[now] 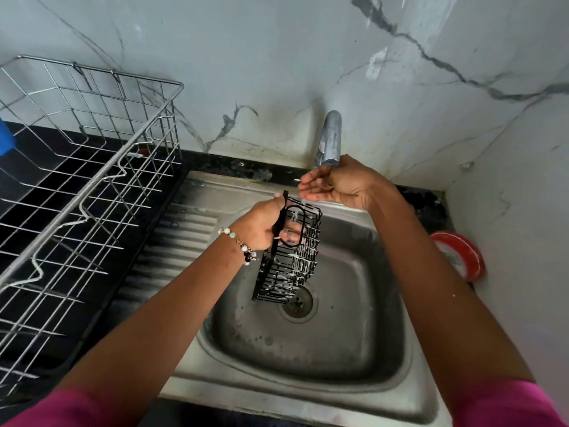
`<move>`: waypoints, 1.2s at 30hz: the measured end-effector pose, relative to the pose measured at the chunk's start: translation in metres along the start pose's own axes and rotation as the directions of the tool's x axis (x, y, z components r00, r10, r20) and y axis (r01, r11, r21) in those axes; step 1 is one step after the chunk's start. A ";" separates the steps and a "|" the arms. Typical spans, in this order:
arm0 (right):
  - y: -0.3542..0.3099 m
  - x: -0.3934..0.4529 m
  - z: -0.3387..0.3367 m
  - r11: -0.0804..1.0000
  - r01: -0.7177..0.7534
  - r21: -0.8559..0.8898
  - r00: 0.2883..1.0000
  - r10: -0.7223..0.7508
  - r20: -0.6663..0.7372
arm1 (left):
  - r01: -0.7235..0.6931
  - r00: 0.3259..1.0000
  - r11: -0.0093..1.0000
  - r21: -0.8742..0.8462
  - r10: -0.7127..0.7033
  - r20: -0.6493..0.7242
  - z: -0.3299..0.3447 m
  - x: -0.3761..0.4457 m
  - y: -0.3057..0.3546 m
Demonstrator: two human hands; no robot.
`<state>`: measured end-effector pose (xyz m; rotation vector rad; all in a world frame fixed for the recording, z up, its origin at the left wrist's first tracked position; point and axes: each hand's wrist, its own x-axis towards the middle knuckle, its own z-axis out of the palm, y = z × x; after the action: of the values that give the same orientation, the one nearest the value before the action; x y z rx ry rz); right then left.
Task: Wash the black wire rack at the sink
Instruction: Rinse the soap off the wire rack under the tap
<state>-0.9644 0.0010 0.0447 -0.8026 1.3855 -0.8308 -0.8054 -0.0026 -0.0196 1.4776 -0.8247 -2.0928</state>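
My left hand [265, 223] grips the top handle of the black wire rack [289, 266], which hangs upright over the steel sink [308, 343], its lower end just above the drain [298, 305]. White suds cling to its wires. My right hand [335, 186] is cupped, fingers relaxed, right below the chrome tap [330, 138], a little above and to the right of the rack. A thin stream of water falls from under that hand onto the rack.
A large silver wire dish drainer [86, 186] stands on a black tray left of the sink. A red-rimmed tub [462, 257] sits on the counter at the right, by the marble wall. The ridged draining board [181, 238] lies between drainer and basin.
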 end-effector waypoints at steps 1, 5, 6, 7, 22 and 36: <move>0.001 0.001 -0.001 0.999 0.003 0.037 0.999 -0.004 0.041 | 0.028 0.999 0.999 -0.021 -0.027 0.028 0.001 0.003 0.001; 0.002 0.002 -0.004 1.000 0.000 -0.015 1.000 0.000 0.024 | 0.135 0.989 0.989 -0.059 -0.131 0.072 -0.003 0.016 0.001; 0.002 0.001 -0.006 1.000 0.000 -0.014 0.999 0.000 0.037 | 0.158 0.984 0.985 -0.068 -0.151 0.097 -0.005 0.018 0.001; 0.003 0.001 -0.007 1.000 -0.004 0.020 0.997 0.002 0.072 | 0.178 0.978 0.981 -0.077 -0.168 0.126 -0.005 0.019 0.001; 0.003 -0.007 -0.011 0.996 -0.002 0.084 0.982 -0.014 0.191 | 0.221 0.959 0.973 -0.073 -0.203 0.199 0.010 0.030 0.006; 0.002 -0.017 -0.034 0.996 -0.003 0.089 0.982 -0.014 0.189 | 0.167 0.936 0.974 0.155 -0.206 0.287 0.045 0.038 0.011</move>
<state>-0.9983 0.0165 0.0507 -0.7957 1.1703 -0.7932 -0.8601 -0.0259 -0.0267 1.3640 -0.9794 -2.4944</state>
